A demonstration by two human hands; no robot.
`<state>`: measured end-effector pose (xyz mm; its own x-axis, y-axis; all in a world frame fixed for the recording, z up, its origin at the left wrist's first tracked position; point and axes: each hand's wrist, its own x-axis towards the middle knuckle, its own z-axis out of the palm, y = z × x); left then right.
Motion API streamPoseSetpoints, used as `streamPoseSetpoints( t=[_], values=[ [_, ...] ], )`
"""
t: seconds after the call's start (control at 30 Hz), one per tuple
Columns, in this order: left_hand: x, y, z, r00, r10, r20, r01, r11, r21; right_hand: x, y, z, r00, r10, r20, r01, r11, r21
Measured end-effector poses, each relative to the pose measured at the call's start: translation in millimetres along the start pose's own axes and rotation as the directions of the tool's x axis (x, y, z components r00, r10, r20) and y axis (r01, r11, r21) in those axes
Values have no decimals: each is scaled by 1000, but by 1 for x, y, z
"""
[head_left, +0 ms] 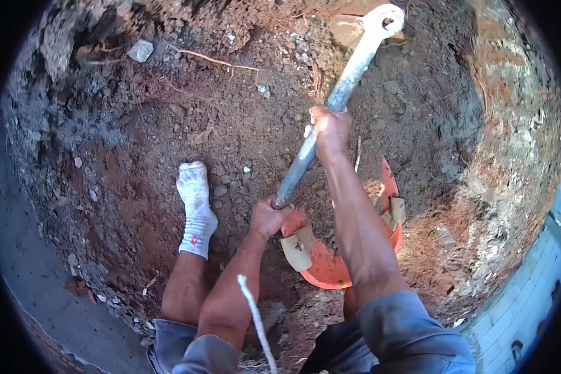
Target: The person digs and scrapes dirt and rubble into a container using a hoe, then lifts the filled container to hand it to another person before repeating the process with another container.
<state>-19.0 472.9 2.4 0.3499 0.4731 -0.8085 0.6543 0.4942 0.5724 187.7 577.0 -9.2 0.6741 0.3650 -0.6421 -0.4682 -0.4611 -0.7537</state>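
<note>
A long metal bar (302,157) slants from the lower middle to the top right, with a ringed, pale head (383,22) at its upper end over the soil. My left hand (270,217) is closed round the bar's lower end. Farther up, my right hand (330,129) grips the shaft near its middle. An orange pan (330,268) with tan patches at its sides lies on the ground below the bar, partly covered by my right forearm.
Reddish, lumpy soil (131,168) with stones and roots surrounds my sock-covered foot (194,193). A pale stone (141,51) lies at the upper left. Grey concrete (50,268) borders the left, pale blocks (523,305) the lower right. A whitish cord (255,318) hangs in front.
</note>
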Motion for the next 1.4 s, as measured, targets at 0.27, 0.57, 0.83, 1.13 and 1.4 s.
streamPoseSetpoints(
  t=[0.27, 0.57, 0.83, 1.13, 1.4],
  values=[
    [-115, 98, 61, 964, -253, -82, 227, 943, -242, -41, -90, -42, 952, 247, 183, -214, 959, -184],
    [-245, -4, 229, 917, -385, 106, 398, 906, -146, -163, 0, -223, 925, 357, 131, -275, 866, -418],
    [-134, 166, 216, 727, 600, -334, -646, 762, -36, -174, -257, -241, 767, -472, 434, 373, 879, 297],
    [59, 182, 122, 931, 358, -65, -360, 933, -15, 0, -211, -141, 616, -685, 388, 711, 696, 100],
    [-65, 65, 192, 966, -250, 60, 255, 961, -109, 19, -50, -152, 946, 230, 229, -189, 964, -189]
  ],
)
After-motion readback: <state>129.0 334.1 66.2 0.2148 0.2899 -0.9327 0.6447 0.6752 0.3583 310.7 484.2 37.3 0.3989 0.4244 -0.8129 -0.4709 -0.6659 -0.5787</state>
